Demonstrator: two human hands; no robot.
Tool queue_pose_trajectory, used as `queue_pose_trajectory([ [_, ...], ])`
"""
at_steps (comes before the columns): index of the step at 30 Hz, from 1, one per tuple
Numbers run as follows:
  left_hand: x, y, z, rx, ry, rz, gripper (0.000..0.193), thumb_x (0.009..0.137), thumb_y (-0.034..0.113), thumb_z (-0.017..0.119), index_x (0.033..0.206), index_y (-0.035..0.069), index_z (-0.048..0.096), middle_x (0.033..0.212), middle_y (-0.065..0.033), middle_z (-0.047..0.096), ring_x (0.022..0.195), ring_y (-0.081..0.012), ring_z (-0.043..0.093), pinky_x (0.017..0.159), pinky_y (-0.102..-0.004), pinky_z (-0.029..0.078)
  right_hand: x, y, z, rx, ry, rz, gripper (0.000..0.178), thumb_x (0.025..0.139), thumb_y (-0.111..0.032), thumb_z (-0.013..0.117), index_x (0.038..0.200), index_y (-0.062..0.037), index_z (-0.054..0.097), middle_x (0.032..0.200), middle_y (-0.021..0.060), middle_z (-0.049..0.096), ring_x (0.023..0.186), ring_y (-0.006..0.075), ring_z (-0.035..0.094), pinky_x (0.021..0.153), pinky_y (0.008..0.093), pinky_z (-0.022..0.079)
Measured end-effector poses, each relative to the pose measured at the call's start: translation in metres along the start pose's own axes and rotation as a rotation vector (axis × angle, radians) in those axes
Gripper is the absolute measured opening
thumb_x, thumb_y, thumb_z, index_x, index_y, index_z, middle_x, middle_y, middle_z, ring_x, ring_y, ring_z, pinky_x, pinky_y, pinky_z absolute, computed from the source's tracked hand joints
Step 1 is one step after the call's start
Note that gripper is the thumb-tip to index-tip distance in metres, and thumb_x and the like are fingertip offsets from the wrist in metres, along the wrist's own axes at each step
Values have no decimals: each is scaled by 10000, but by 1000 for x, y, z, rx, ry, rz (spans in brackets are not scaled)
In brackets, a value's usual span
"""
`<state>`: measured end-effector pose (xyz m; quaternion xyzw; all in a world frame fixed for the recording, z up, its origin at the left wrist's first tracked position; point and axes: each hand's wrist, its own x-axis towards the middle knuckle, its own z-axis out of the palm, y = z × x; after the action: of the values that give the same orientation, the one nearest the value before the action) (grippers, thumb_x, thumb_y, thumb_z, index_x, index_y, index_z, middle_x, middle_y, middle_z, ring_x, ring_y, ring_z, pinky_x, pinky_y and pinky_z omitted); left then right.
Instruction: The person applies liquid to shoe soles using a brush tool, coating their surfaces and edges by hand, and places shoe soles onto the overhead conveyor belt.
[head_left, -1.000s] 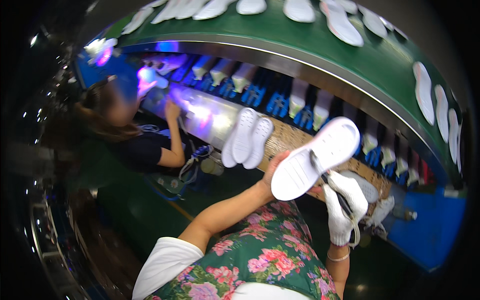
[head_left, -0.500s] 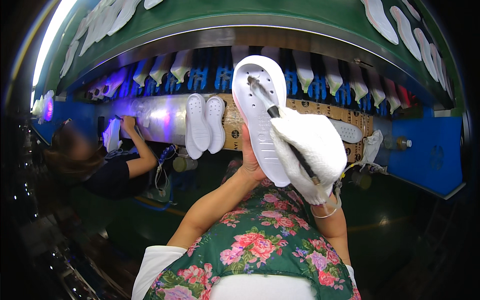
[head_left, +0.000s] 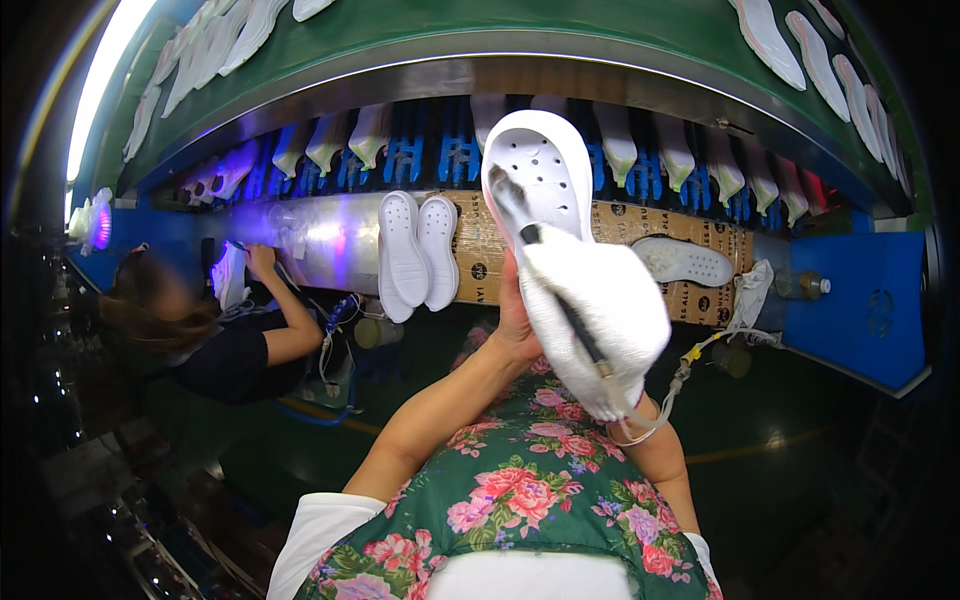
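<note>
A white shoe sole (head_left: 562, 165) with a raised rim and small holes stands tilted up in front of me. My left hand (head_left: 514, 318), bare, is closed around its lower left side; some fingers are hidden behind it. My right hand (head_left: 600, 310) wears a white knitted glove and is closed on a brush (head_left: 515, 200) with a dark handle. The bristles touch the sole's inner face along its left rim. From the handle's lower end, a clear tube (head_left: 640, 428) runs by my right wrist. The glove covers the sole's lower part.
Two white soles (head_left: 420, 250) lie left on the bench beside cardboard (head_left: 478, 262); another sole (head_left: 685, 262) lies right. A rack of hanging shoe uppers (head_left: 620, 150) runs behind, under a green conveyor (head_left: 450, 35) carrying soles. A co-worker (head_left: 245, 335) works at left; a bottle (head_left: 808, 286) stands right.
The brush has moved from the upper middle of the sole to its left rim, my gloved hand shifting left and lower across it. The sole sits slightly farther right in view.
</note>
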<state>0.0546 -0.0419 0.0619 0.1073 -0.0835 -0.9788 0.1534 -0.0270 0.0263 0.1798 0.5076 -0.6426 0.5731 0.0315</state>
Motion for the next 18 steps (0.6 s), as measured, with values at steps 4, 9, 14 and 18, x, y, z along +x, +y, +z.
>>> queue_pose_trajectory([
  [4,11,-2,-14,-317,-202,-30,1041,831,805,571,1523,55,362,1455,-211,509,1323,-341,537,1152,-518,414,-20,4,7,7,-12,97,309,829,-43,759,1136,-28,729,1182,155,703,1040,283,693,938,374,527],
  [9,16,13,-2,-199,-270,14,952,896,767,514,1537,79,358,1442,-222,522,1311,-364,546,1113,-542,451,-8,8,3,-110,6,1,232,774,-5,792,1002,-42,773,979,135,767,843,270,728,796,361,560],
  [14,19,26,-3,-111,-231,93,978,899,833,378,1562,116,325,1452,-220,513,1300,-366,554,1098,-548,462,-9,10,-3,114,54,151,193,764,34,785,946,-21,752,954,128,757,834,260,716,754,355,556],
  [18,22,32,8,-119,-273,10,975,896,834,375,1535,98,342,1386,-178,550,1233,-417,595,1045,-605,495,-17,6,1,-125,-87,-48,253,727,47,807,958,-42,755,962,137,753,828,284,715,763,371,550],
])
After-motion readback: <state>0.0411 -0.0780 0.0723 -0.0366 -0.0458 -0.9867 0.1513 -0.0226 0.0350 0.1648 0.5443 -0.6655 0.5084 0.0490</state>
